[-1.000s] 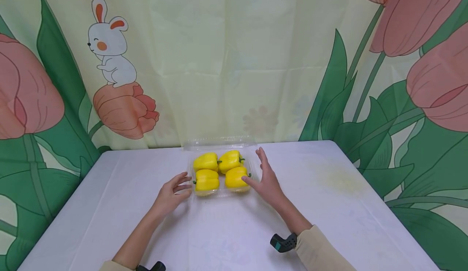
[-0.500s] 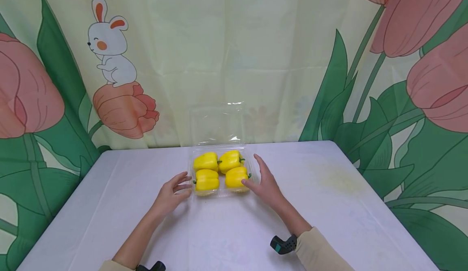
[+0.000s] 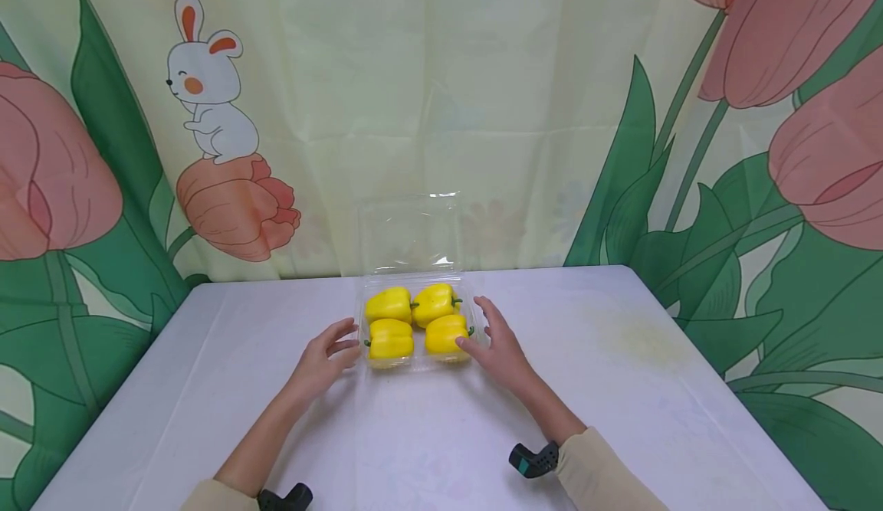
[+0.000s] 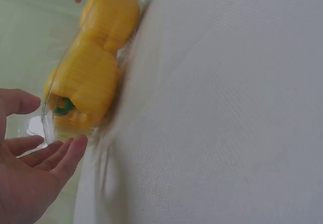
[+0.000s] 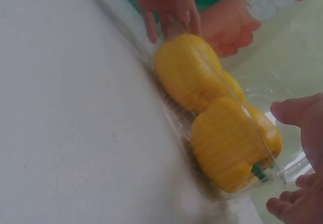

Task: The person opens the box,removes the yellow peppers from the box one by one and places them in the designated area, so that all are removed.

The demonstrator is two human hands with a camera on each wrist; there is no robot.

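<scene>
Several yellow bell peppers (image 3: pixel 391 340) with green stems sit in a clear plastic clamshell box (image 3: pixel 417 365) near the table's back edge. The box's lid (image 3: pixel 410 235) stands raised behind them. My left hand (image 3: pixel 320 361) is at the box's left side with fingers loosely bent; in the left wrist view its fingertips are at the box's end wall, and contact is hard to tell. At the right side is my right hand (image 3: pixel 505 352), thumb and fingers spread around that end. In the right wrist view its thumb (image 5: pixel 292 110) appears apart from the box wall.
A white cloth covers the table (image 3: pixel 441 450). Directly behind it hangs a curtain (image 3: pixel 510 113) printed with tulips and a rabbit. Black devices are strapped to both wrists, such as the right wrist camera (image 3: pixel 534 460).
The lid, seen nearly edge-on a second ago, swung up and back and now stands raised. My right hand has lowered slightly; my left hand has shifted a little to the left.
</scene>
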